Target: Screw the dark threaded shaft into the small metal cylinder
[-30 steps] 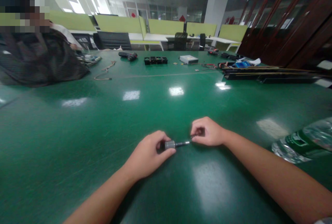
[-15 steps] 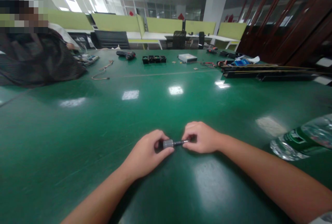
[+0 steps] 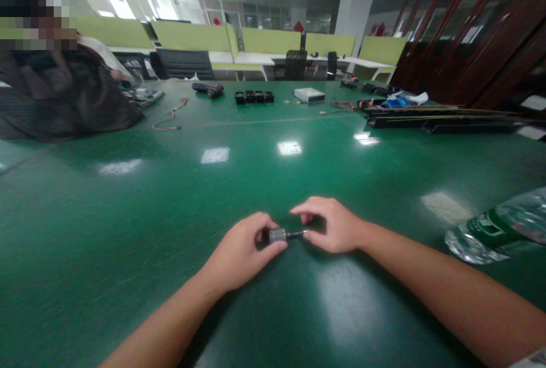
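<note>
On the table [image 3: 170,197], the flat box [image 3: 309,95] is the landmark. Left of it sits the fan row [image 3: 254,97], then the drill [image 3: 207,90]; farther left are the cord [image 3: 173,112], slightly nearer, and the bag [image 3: 63,98]. Right of it lie the long strips [image 3: 401,123]. The bottle [image 3: 490,227] lies right and well before it; the small tool [image 3: 278,235] is before it, between the left hand [image 3: 243,251] and right hand [image 3: 335,226].

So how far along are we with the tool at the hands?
Done, by the look of it: the left hand has the tool by its grey body, shaft toward the right hand.
In hand: the right thumb is at the shaft's tip, index finger spread away from it.
Left: I can't say; the tip is too small to show whether anything is fitted.
</note>
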Available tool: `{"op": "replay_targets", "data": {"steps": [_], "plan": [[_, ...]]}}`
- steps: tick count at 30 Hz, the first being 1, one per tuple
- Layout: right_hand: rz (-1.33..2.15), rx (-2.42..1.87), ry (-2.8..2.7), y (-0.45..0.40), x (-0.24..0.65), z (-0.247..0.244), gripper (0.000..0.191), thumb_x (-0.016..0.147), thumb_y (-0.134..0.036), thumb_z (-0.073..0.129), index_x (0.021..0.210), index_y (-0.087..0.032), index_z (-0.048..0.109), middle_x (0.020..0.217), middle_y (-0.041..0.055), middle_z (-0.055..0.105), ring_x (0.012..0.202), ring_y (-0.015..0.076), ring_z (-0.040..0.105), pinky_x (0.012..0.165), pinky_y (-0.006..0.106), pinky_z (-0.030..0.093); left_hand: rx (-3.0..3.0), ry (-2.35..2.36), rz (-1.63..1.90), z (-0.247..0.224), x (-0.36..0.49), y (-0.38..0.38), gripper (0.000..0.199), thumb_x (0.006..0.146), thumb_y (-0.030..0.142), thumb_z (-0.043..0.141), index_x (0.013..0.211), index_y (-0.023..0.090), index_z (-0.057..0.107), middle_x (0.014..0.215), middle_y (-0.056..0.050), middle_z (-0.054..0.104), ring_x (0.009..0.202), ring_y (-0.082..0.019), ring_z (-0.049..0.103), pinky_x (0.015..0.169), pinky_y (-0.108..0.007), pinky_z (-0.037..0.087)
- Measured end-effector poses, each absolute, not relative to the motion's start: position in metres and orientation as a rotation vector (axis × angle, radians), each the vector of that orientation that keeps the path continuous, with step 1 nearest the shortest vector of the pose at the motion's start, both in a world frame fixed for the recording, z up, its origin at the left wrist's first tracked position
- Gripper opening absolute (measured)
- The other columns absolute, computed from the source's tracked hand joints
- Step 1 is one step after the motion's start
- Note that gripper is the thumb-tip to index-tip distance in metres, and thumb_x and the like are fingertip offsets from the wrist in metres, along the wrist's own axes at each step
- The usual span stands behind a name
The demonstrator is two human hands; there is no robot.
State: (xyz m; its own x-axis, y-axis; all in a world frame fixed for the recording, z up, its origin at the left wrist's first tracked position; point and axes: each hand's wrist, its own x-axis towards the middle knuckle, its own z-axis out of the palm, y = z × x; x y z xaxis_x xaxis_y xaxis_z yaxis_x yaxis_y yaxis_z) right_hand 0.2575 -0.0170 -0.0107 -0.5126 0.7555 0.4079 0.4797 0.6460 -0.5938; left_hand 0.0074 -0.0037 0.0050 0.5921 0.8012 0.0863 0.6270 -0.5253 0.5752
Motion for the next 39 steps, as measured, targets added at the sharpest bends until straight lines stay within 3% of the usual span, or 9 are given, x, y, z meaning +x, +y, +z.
{"op": "replay_targets", "data": {"steps": [3,6,9,13,18,31,39], "plan": [[0.587,-0.967,-2.218,-0.017,0.258,-0.012,0.056,0.069,-0.011,0.061,0.124,-0.019,0.062,0.088,0.0029,0.071,0.080,0.0188,0.063,0.080,0.034,0.052,2.333,1.134,0.474,0.005,0.007,-0.004,0.021,0.086,0.041,0.065,0.090,0.021,0.066,0.077,0.000,0.060,0.071,-0.018,0.055,0.066,-0.029,0.039],[0.701,-0.884,-2.229,-0.019,0.256,-0.010,0.069,0.067,-0.008,0.059,0.135,-0.021,0.055,0.102,0.0032,0.073,0.091,0.0192,0.067,0.091,0.035,0.051,2.328,1.136,0.479,0.005,0.007,-0.004,0.020,0.085,0.040,0.066,0.090,0.020,0.065,0.077,0.000,0.060,0.070,-0.018,0.055,0.065,-0.029,0.038],[0.716,-0.844,-2.234,-0.019,0.255,-0.008,0.070,0.068,-0.008,0.059,0.136,-0.021,0.053,0.109,0.0049,0.073,0.099,0.0204,0.067,0.096,0.036,0.050,2.327,1.139,0.473,0.005,0.008,-0.004,0.021,0.085,0.041,0.065,0.089,0.020,0.065,0.077,0.000,0.059,0.070,-0.018,0.055,0.065,-0.029,0.038],[0.667,-0.873,-2.224,-0.017,0.256,-0.009,0.057,0.071,-0.012,0.065,0.127,-0.018,0.060,0.111,0.0084,0.072,0.099,0.0214,0.066,0.093,0.036,0.052,2.326,1.135,0.467,0.005,0.008,-0.003,0.022,0.085,0.041,0.065,0.089,0.020,0.065,0.077,0.000,0.059,0.071,-0.018,0.055,0.065,-0.029,0.038],[0.551,-0.946,-2.277,-0.016,0.253,-0.011,0.025,0.076,-0.021,0.072,0.100,-0.018,0.071,0.094,0.0067,0.073,0.091,0.0213,0.065,0.085,0.034,0.051,2.339,1.123,0.474,0.004,0.007,-0.003,0.021,0.085,0.040,0.065,0.090,0.020,0.066,0.078,0.000,0.061,0.071,-0.018,0.056,0.066,-0.029,0.039],[0.577,-1.037,-2.289,-0.015,0.244,-0.011,0.014,0.083,-0.021,0.072,0.097,-0.017,0.072,0.084,0.0031,0.070,0.078,0.0153,0.062,0.072,0.026,0.047,2.359,1.127,0.482,0.002,0.009,-0.002,0.022,0.085,0.043,0.066,0.090,0.021,0.066,0.079,0.000,0.062,0.072,-0.018,0.056,0.066,-0.029,0.040],[0.521,-1.004,-2.333,-0.016,0.240,-0.011,0.011,0.082,-0.018,0.072,0.094,-0.018,0.072,0.085,0.0027,0.071,0.082,0.0162,0.061,0.075,0.026,0.045,2.359,1.117,0.486,0.004,0.011,-0.002,0.021,0.085,0.041,0.066,0.091,0.021,0.067,0.081,-0.001,0.064,0.073,-0.018,0.057,0.067,-0.029,0.041]]}}
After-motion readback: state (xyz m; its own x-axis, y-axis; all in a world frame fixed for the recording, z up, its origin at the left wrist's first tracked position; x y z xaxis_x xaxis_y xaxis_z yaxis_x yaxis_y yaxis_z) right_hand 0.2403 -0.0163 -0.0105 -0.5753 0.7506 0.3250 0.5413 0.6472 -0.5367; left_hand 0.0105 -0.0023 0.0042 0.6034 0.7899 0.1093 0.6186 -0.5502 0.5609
